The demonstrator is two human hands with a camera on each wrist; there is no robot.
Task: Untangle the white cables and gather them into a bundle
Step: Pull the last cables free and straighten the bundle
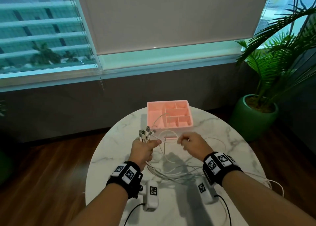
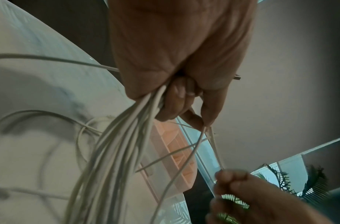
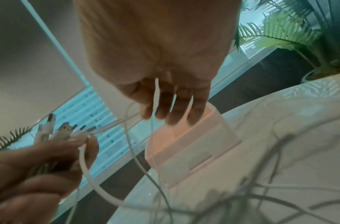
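Note:
My left hand (image 1: 145, 148) grips a bunch of white cables (image 1: 167, 172) above the marble table (image 1: 230, 140), with several plug ends (image 1: 146, 133) sticking up out of the fist. In the left wrist view the cables (image 2: 115, 151) hang down from the curled fingers (image 2: 174, 100). My right hand (image 1: 189, 143) is level with the left, to its right, and pinches a thin white cable (image 3: 126, 119) that runs across to the left hand (image 3: 31, 166). Loose loops of cable lie on the table under both wrists, and one strand trails into the pink box (image 1: 186, 123).
A pink divided organiser box stands at the table's far side, just beyond my hands. A potted palm (image 1: 256, 113) sits on the floor to the right. Cable strands (image 1: 275, 184) hang over the table's right edge. A window and wall lie ahead.

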